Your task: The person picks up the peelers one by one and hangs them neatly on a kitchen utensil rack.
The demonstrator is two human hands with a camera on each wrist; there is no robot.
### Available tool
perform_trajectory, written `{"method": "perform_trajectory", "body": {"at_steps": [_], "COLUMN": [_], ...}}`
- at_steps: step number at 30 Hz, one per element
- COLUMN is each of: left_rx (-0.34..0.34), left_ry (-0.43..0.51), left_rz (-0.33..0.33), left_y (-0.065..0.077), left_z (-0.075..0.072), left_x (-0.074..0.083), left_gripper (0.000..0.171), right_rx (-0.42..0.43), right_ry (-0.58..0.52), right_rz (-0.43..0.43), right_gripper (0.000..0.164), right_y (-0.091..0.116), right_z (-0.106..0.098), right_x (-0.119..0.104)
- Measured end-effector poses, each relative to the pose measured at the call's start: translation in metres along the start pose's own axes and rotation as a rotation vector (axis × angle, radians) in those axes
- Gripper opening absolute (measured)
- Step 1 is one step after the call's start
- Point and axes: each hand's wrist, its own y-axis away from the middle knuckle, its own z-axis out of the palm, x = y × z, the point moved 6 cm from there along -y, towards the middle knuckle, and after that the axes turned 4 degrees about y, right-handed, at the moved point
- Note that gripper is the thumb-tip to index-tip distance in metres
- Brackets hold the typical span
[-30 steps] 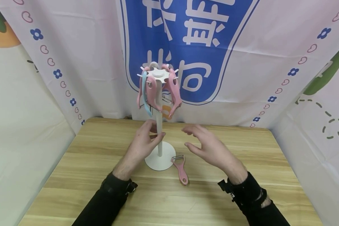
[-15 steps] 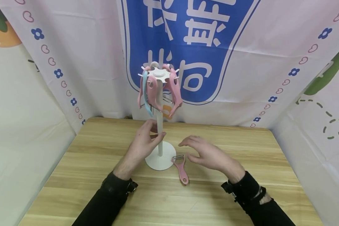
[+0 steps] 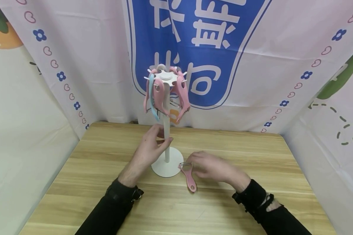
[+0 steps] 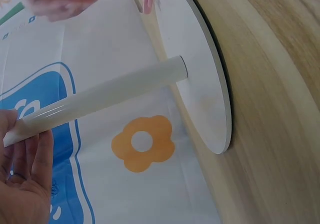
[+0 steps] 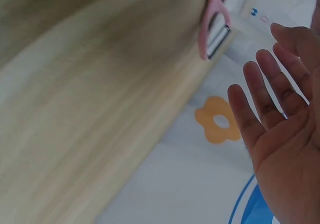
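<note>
In the head view a white stand rises from its round base (image 3: 161,169), and my left hand (image 3: 147,147) grips its pole (image 3: 167,155) between thumb and fingers. The left wrist view shows the same hold by my left hand (image 4: 30,184). Several pink peelers (image 3: 183,98) and a light blue one (image 3: 151,96) hang from the stand's hooked top (image 3: 166,77). A pink peeler (image 3: 190,180) lies on the table, its blade end at the base's edge. Just right of it hovers my right hand (image 3: 213,166), its fingers loosely extended in the right wrist view, holding nothing.
The wooden table (image 3: 106,163) ends at a white cloth backdrop (image 3: 106,81) with a blue printed panel. White cloth side walls (image 3: 23,130) flank the table.
My right hand has come down and slightly toward me, to beside the pink peeler on the table. The left hand keeps its hold on the pole, and the stand has not moved.
</note>
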Motion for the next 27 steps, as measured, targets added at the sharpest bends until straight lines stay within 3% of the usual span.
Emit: {"method": "perform_trajectory", "body": {"at_steps": [20,27], "left_rx": [-0.010,-0.017], "left_ry": [0.010,0.019], "left_rz": [-0.004,-0.006], "left_y": [0.000,0.000], "left_z": [0.000,0.001], "left_x": [-0.001,-0.001], "left_gripper": [0.037,0.037], "right_rx": [-0.067,-0.092], "right_ry": [0.140,0.177], "right_rz": [-0.083,-0.066], "right_gripper": [0.038,0.034], "right_y": [0.002,0.004], "right_z": [0.035,0.041], "right_x": [-0.011,-0.009]}}
